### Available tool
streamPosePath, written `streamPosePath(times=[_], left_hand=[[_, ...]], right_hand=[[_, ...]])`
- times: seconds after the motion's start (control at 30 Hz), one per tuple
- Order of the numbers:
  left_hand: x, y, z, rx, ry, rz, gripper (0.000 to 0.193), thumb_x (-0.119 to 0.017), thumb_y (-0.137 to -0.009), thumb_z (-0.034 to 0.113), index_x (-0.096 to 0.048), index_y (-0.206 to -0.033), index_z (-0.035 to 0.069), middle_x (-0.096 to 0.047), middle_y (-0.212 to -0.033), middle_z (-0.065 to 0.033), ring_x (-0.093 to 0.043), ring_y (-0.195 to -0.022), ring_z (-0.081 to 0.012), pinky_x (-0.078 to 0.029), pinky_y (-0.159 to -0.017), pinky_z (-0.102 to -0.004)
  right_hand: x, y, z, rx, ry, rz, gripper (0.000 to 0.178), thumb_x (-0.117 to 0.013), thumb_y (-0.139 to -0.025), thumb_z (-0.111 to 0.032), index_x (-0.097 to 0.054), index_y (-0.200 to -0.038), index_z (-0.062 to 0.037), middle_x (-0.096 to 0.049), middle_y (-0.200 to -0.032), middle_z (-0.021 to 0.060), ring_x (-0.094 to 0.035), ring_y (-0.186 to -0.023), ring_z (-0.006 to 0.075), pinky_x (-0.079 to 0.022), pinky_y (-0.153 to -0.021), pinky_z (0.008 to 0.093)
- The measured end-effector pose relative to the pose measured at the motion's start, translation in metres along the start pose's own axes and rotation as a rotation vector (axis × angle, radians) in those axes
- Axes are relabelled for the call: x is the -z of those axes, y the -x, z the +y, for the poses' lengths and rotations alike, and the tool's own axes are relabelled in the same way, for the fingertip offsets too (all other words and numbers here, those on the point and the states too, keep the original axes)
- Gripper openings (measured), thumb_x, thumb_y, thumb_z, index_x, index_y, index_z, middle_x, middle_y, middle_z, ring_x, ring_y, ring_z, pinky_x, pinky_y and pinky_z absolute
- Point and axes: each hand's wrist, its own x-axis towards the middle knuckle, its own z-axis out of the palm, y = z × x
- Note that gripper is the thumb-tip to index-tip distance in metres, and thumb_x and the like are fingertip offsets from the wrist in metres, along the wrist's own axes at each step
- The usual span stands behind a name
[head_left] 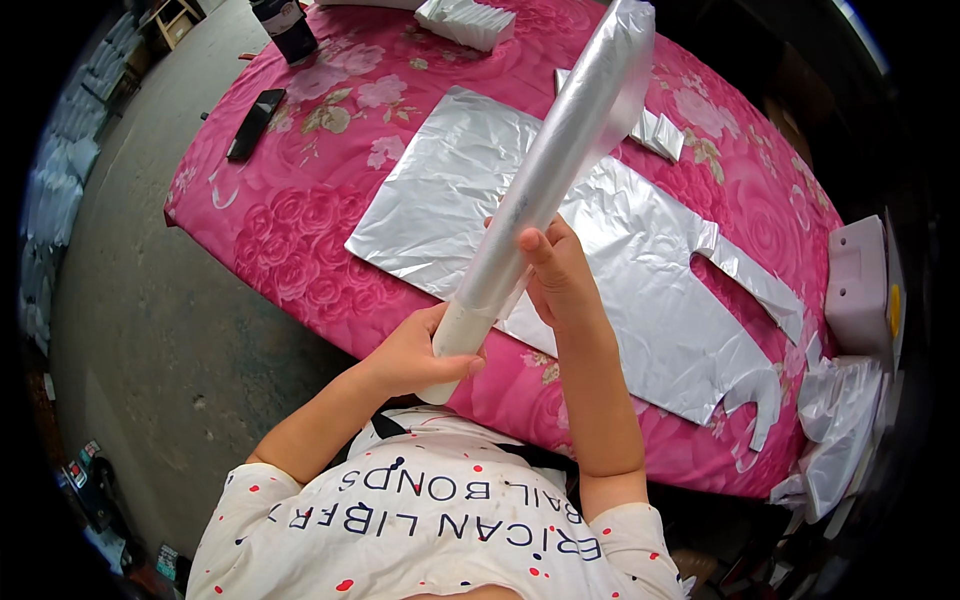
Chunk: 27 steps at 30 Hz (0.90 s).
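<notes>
A long roll of silvery plastic film (535, 185) on a pale core slants up and away in front of me. My left hand (420, 352) is wrapped round the bare core at its lower end. Higher up, my right hand (560, 270) grips the film-covered part, thumb on top and the other fingers partly hidden behind it. Beneath the roll, a thin silver plastic apron (640, 310) lies spread on the table, with creases, and its narrow straps reach toward the right edge. The roll covers part of the apron.
The table wears a pink flowered cloth (300, 240). On it are a black phone (256, 124), a dark bottle (285, 30), folded silver bundles (466, 22) and a smaller folded piece (657, 135). A pale plastic box (858, 285) and crumpled plastic bags (842, 425) stand at the right edge.
</notes>
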Motion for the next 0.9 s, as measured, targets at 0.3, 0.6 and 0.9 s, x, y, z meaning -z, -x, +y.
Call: streamPosePath(times=[0.3,0.6,0.9], left_hand=[[-0.002,0.001,0.0,-0.012,0.04,0.128,0.042,-0.069,-0.071,0.012,-0.052,-0.107,0.001,-0.059,-0.083,-0.0034,-0.056,-0.074,-0.0097,-0.046,-0.067,-0.026],[0.001,0.002,-0.016,0.083,0.705,-0.614,0.066,-0.072,-0.065,0.041,-0.048,-0.112,0.002,-0.056,-0.088,-0.0113,-0.057,-0.072,-0.0161,-0.048,-0.062,-0.0291],[-0.006,-0.018,-0.015,-0.058,0.198,0.031,0.063,-0.049,-0.084,0.057,-0.045,-0.117,0.003,-0.054,-0.093,-0.0081,-0.055,-0.075,-0.0156,-0.047,-0.064,-0.0264]], right_hand=[[0.022,0.022,0.009,-0.151,0.025,-0.002,0.041,-0.081,-0.066,-0.015,-0.057,-0.098,-0.004,-0.053,-0.071,-0.0038,-0.043,-0.056,0.0031,-0.033,-0.048,0.0188],[0.003,0.036,0.004,-0.082,-0.153,-0.293,0.053,-0.082,-0.065,-0.022,-0.057,-0.107,0.0011,-0.062,-0.098,0.0076,-0.06,-0.088,0.0129,-0.049,-0.072,0.0246],[-0.011,0.051,0.006,-0.204,0.396,0.079,0.037,-0.076,-0.073,-0.023,-0.06,-0.096,0.0021,-0.047,-0.056,-0.0043,-0.047,-0.049,0.0034,-0.04,-0.047,0.0199]])
